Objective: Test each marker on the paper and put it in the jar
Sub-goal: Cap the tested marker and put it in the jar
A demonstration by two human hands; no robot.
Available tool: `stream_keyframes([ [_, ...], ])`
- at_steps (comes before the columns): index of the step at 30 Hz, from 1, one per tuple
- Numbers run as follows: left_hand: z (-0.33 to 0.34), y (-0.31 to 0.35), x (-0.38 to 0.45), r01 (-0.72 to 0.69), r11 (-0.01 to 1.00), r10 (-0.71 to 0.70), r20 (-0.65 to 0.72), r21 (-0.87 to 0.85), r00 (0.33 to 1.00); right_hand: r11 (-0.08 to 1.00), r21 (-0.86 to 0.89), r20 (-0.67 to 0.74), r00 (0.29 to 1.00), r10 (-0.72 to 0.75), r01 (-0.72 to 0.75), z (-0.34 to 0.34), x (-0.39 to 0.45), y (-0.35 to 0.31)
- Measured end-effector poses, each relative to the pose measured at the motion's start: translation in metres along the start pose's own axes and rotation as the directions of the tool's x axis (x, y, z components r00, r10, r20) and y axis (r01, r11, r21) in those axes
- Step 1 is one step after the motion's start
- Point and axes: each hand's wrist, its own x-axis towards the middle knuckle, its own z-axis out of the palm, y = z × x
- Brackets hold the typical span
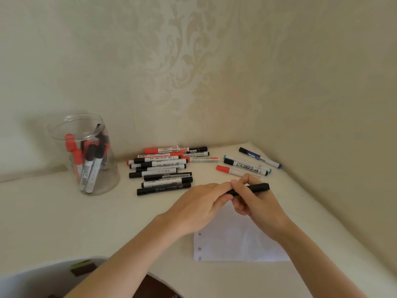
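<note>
Both my hands hold one black marker (pixel 255 188) just above the far edge of the white punched paper (pixel 232 244). My right hand (pixel 253 203) grips its barrel, and my left hand (pixel 202 205) pinches its left end, which the fingers hide. A clear plastic jar (pixel 86 153) stands at the back left with several red and black markers upright in it. A pile of black and red markers (pixel 165 168) lies in the middle of the table behind my hands. A smaller group of markers (pixel 247 164), red, teal, black and blue, lies at the back right.
The cream table (pixel 53 211) sits in a corner, with patterned walls close behind and to the right. Its curved front edge shows at the lower left, with dark items below it.
</note>
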Motion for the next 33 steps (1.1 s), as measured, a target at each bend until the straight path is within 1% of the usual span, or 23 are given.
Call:
stream_keyframes([
  [6, 0.017, 0.017, 0.027, -0.029, 0.994, 0.029, -0.006, -0.11, 1.0, 0.997, -0.071, 0.063, 0.998, 0.029, -0.024, -0.049, -0.007, -0.003],
  [7, 0.018, 0.017, 0.032, -0.004, 0.992, 0.005, 0.011, -0.124, 1.0, 0.997, -0.063, 0.042, 0.999, 0.035, -0.032, -0.056, -0.007, -0.004],
  [9, 0.021, 0.014, 0.04, 0.123, 0.982, -0.122, 0.015, -0.141, 0.992, 0.999, 0.006, -0.079, 0.996, 0.047, -0.047, -0.071, -0.005, -0.006],
  [11, 0.028, 0.007, 0.044, 0.232, 0.963, -0.241, -0.058, -0.137, 0.969, 0.995, 0.066, -0.206, 0.975, 0.085, -0.073, -0.088, -0.003, -0.008],
  [12, 0.034, 0.006, 0.045, 0.241, 0.962, -0.255, -0.106, -0.126, 0.961, 0.993, 0.065, -0.223, 0.969, 0.11, -0.098, -0.094, -0.001, -0.008],
  [14, 0.047, 0.009, 0.048, 0.202, 0.975, -0.215, -0.166, -0.092, 0.963, 0.989, -0.005, -0.228, 0.964, 0.141, -0.146, -0.102, 0.003, -0.006],
  [16, 0.062, 0.016, 0.053, 0.121, 0.992, -0.123, -0.114, -0.018, 0.986, 0.978, -0.136, -0.293, 0.949, 0.112, -0.157, -0.103, 0.01, 0.001],
  [18, 0.076, 0.02, 0.057, 0.019, 0.996, -0.015, -0.044, 0.082, 0.999, 0.952, -0.271, -0.346, 0.938, 0.041, -0.142, -0.102, 0.019, 0.008],
  [21, 0.086, 0.017, 0.059, -0.076, 0.986, 0.08, -0.024, 0.151, 0.996, 0.929, -0.348, -0.329, 0.944, 0.001, -0.123, -0.097, 0.034, 0.017],
  [25, 0.09, 0.008, 0.051, -0.101, 0.98, 0.114, -0.072, 0.169, 0.991, 0.914, -0.382, -0.307, 0.952, 0.013, -0.136, -0.093, 0.047, 0.025],
  [29, 0.091, 0.004, 0.048, -0.094, 0.987, 0.109, -0.108, 0.132, 0.988, 0.881, -0.452, -0.379, 0.924, -0.052, -0.136, -0.096, 0.048, 0.038],
  [31, 0.089, 0.003, 0.05, -0.081, 0.988, 0.095, -0.103, 0.128, 0.99, 0.863, -0.485, -0.395, 0.916, -0.073, -0.141, -0.094, 0.049, 0.041],
  [33, 0.087, 0.003, 0.052, -0.069, 0.989, 0.082, -0.09, 0.132, 0.993, 0.866, -0.479, -0.382, 0.922, -0.063, -0.14, -0.092, 0.049, 0.042],
])
